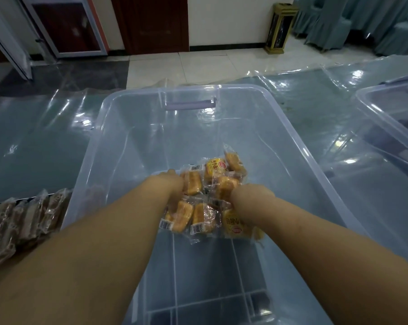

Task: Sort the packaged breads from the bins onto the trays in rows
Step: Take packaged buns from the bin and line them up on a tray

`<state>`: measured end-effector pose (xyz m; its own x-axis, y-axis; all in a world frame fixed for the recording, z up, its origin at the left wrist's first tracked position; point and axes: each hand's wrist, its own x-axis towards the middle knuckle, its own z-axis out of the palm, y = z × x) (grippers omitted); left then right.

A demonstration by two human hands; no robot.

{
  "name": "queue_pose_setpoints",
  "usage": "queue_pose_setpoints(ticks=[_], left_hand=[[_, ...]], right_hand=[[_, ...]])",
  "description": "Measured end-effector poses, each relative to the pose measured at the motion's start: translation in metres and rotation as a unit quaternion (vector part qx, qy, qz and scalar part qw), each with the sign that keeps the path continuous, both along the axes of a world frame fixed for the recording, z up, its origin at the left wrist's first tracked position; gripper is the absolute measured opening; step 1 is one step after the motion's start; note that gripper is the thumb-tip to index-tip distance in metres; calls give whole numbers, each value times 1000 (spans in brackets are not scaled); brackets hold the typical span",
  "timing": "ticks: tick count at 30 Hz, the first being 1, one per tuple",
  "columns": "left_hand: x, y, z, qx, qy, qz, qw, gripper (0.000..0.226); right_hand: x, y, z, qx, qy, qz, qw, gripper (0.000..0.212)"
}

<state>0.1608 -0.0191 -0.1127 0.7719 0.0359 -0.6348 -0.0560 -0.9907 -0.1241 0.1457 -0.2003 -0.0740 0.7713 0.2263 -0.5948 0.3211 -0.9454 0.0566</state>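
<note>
two bare hands are down in a pile of yellow bread packs (198, 214). the left hand (172, 184) sits at the left edge of the pile and the right hand (252, 195) at the right edge. the fingers of both hands are tucked in among the packs, so i cannot tell if they pinch a pack or just press on it. the pile lies on the floor of a big clear bin (118, 127), about in the middle, away from all four walls. the bin has a purple handle (190, 105) on its far wall. just outside the bin's left wall, a row of brown bread packs (22, 219) lies side by side. a second clear bin (390, 97) sits off to the right, apart from the first. both bins rest on a shiny plastic sheet (34, 141).
</note>
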Motion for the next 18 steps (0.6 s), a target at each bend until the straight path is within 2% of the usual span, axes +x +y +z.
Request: queue_pose_setpoints(ticks=[7,10,14,18], left_hand=[[-17,0,28,-47,-37,12,998,50],[-29,2,51,-44,-64,-12,997,47],[-54,1,88,-92,-169,4,981,26],[-90,4,129,-153,-280,43,947,32]], right_hand=[[-10,-3,16,67,-36,-15,997,26],[-19,-8,36,87,-69,-15,994,36],[-40,-16,60,121,-141,-13,983,47],[-67,-24,85,177,-205,-23,962,42]])
